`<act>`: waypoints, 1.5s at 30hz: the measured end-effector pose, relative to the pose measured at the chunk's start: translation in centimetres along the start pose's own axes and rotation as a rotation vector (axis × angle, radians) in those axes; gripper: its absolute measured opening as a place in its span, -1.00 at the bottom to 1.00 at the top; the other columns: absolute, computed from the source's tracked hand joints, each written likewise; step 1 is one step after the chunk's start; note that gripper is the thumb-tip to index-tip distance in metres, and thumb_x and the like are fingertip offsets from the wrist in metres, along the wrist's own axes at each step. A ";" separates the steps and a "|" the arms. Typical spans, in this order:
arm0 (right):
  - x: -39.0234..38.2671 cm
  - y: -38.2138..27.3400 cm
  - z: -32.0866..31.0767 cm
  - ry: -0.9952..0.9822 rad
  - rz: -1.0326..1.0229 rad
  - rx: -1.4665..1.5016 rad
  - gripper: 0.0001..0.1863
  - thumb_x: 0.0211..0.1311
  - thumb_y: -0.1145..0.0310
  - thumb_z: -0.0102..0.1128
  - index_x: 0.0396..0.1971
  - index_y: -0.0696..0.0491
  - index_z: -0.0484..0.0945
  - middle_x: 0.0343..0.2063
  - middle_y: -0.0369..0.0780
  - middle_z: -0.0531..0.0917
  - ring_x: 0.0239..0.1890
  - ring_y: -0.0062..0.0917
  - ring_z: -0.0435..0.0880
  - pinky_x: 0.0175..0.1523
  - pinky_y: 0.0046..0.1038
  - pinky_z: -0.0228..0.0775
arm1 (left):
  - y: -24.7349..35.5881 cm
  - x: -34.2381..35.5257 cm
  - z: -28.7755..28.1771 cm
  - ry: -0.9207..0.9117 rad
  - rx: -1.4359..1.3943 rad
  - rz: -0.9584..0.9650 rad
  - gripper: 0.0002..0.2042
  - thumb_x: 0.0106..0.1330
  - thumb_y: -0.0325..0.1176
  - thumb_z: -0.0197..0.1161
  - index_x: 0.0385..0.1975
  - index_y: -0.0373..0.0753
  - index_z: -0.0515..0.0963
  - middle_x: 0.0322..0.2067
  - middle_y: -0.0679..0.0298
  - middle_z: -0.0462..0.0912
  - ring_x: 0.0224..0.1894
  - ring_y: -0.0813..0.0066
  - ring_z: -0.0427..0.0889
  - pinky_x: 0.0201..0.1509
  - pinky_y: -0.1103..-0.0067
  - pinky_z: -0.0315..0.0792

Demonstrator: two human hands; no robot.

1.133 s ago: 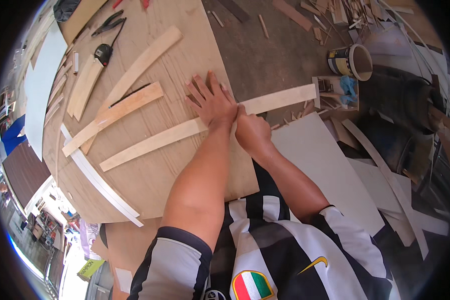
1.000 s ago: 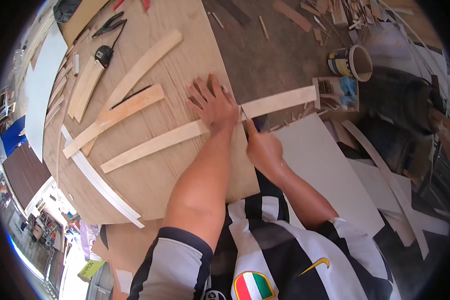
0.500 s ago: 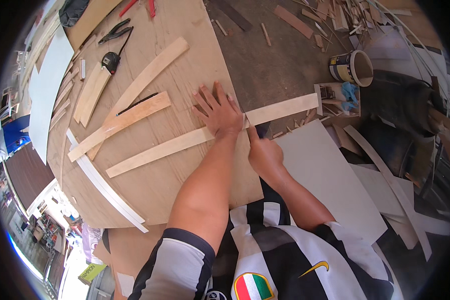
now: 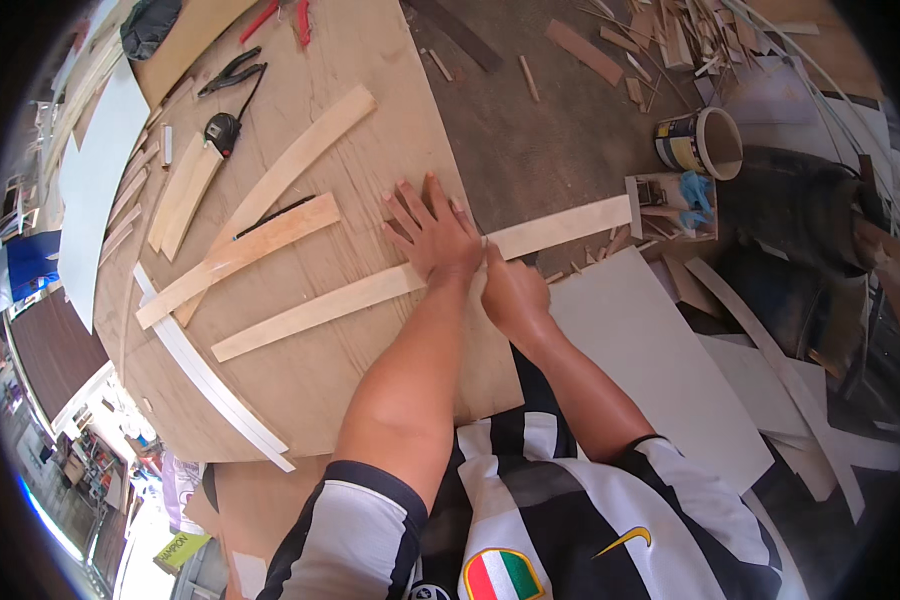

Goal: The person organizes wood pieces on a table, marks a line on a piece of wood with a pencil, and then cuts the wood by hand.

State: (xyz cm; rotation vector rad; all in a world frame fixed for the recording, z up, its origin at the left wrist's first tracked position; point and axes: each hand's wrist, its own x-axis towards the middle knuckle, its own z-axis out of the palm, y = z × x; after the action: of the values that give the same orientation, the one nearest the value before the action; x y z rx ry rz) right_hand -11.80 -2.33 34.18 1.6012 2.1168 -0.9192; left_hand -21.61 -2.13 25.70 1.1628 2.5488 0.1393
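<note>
A long pale wooden strip [image 4: 320,312] lies across the plywood sheet [image 4: 370,400], its right part reaching out past the sheet's edge. My left hand [image 4: 438,235] presses flat on it near that edge, fingers spread. Close beside the left wrist, my right hand [image 4: 515,297] is closed, with the index finger pointing along a thin-bladed hand tool at the strip. Most of that tool is hidden by the fist, so its exact kind does not show.
Left on the plywood lie more wooden strips [image 4: 280,240], a black pencil [image 4: 275,218], a tape measure [image 4: 222,130], black-handled pliers [image 4: 232,72] and a white strip [image 4: 210,375]. A bucket [image 4: 675,145], a scrap box [image 4: 708,225] and a pale board [image 4: 660,350] are at right.
My right hand has moved slightly forward and left, closer to the left wrist, covering more of the tool. The left hand stays pressed on the strip.
</note>
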 end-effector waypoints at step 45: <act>-0.2 -0.3 -3.7 -0.183 -0.135 -0.100 -0.67 0.26 0.48 0.04 -0.01 0.26 0.53 -0.29 0.13 0.73 -0.20 0.03 0.77 -0.09 -0.05 0.63 | -0.5 0.0 -0.4 -0.002 0.015 -0.042 -0.41 0.54 -0.08 -0.19 0.55 0.03 0.04 0.58 0.05 -0.20 0.62 -0.07 -0.36 0.56 -0.13 -0.35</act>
State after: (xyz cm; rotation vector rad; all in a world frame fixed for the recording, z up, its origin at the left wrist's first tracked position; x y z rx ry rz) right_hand -11.56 -0.05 37.10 1.2877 2.1266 -0.9471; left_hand -22.09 -2.42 26.00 1.1133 2.5749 0.1083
